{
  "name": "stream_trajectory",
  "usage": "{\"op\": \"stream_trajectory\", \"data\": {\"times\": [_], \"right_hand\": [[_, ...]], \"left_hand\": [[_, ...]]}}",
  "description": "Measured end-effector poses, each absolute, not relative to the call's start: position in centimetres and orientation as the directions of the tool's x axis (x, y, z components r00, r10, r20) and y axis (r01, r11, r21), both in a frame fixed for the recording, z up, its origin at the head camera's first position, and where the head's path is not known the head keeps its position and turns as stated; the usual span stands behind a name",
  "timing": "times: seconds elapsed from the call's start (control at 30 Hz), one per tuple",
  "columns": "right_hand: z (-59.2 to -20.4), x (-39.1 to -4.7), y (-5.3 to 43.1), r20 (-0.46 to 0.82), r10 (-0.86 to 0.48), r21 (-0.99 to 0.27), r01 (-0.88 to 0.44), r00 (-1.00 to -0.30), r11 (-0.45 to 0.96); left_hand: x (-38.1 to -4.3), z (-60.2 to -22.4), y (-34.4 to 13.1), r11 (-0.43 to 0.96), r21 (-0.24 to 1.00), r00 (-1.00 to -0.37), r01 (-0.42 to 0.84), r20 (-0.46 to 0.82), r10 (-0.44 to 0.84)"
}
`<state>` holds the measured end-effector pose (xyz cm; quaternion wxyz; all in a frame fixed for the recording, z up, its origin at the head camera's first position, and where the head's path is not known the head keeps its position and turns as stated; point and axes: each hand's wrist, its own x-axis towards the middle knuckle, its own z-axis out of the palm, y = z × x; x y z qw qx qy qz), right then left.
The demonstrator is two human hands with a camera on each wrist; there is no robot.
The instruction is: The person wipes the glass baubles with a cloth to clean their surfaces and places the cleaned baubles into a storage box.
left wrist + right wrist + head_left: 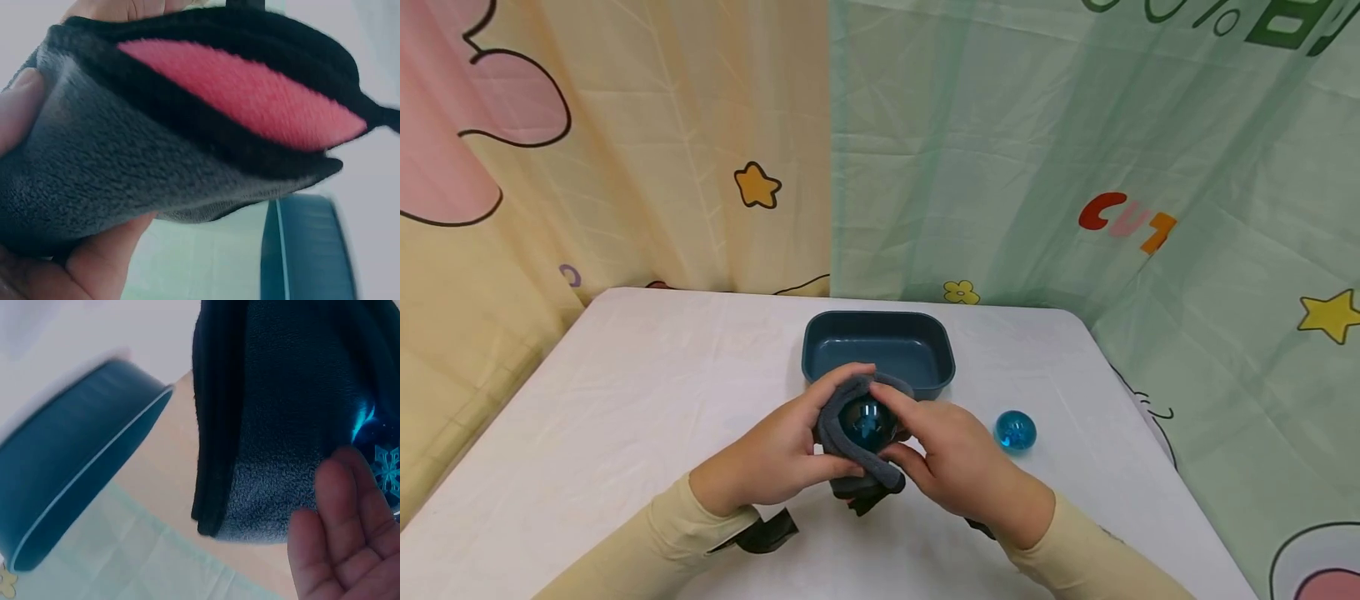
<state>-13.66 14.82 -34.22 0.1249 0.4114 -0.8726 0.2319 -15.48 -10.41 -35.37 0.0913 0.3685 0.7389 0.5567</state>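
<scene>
A grey cloth (832,431) with black edging is wrapped partly round a shiny dark blue ball (867,423), above the table's middle. My left hand (771,454) grips the cloth from the left, thumb below and fingers at the top. From the right, my right hand (958,454) holds the ball within the cloth, its thumb and forefinger at the ball's edge. The left wrist view shows a pink layer (262,94) between the cloth's black edges. In the right wrist view the ball bears a snowflake (387,469), and fingertips (337,481) lie against cloth and ball.
Just behind the hands stands a dark blue rectangular basin (880,343). A second, clear blue ball (1016,431) rests on the white table (647,400) to the right. Printed curtains (970,150) hang behind the table and at its sides.
</scene>
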Motion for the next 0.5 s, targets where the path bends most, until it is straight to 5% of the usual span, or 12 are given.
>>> {"op": "stream_trajectory", "data": {"times": [0.27, 0.5], "right_hand": [[-34.43, -13.38, 14.41, 0.335, -0.553, -0.487, -0.643, -0.763, 0.591], [-34.66, -13.88, 14.87, 0.425, -0.658, -0.445, -0.776, -0.622, 0.447]], "left_hand": [[-15.29, -35.12, -10.16, 0.187, 0.855, -0.725, 0.484, 0.272, 0.632], [-15.35, -35.14, -10.38, 0.103, 0.872, -0.707, 0.478, 0.312, 0.635]]}}
